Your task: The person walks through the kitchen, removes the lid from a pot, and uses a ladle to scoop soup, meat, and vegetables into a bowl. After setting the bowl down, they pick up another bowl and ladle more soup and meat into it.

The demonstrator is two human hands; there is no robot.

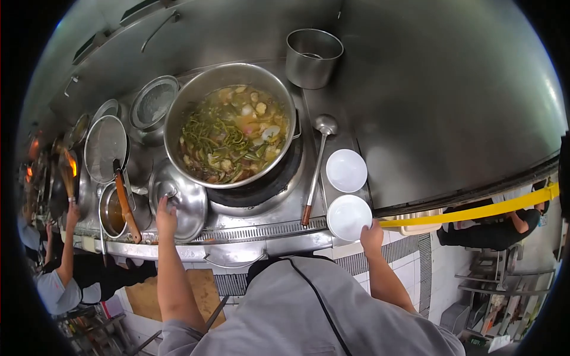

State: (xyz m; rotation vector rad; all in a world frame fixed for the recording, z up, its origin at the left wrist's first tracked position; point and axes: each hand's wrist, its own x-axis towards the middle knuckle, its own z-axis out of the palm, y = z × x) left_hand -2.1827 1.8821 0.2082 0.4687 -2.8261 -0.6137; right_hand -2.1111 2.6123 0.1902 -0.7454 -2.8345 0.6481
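Observation:
My left hand (166, 221) reaches over the metal pot lid (193, 216), fingers stretched toward its knob (168, 190) and thumb apart from them. My right hand (372, 236) grips the right rim of a white bowl (347, 218) at the counter's front edge. A second white bowl (346, 170) sits just behind it. To the left of the bowls lies a ladle (325, 126) with its handle pointing at me. Behind the lid a large steel pot (230, 71) on the burner holds broth with green vegetables and pale chunks.
An empty-looking steel pot (312, 68) stands at the back. Strainers (105, 148) and a smaller pot (111, 216) crowd the left, with a wooden handle (127, 207) across it. Further left a person (65, 279) works near flames. A yellow pipe (475, 212) runs along the right front.

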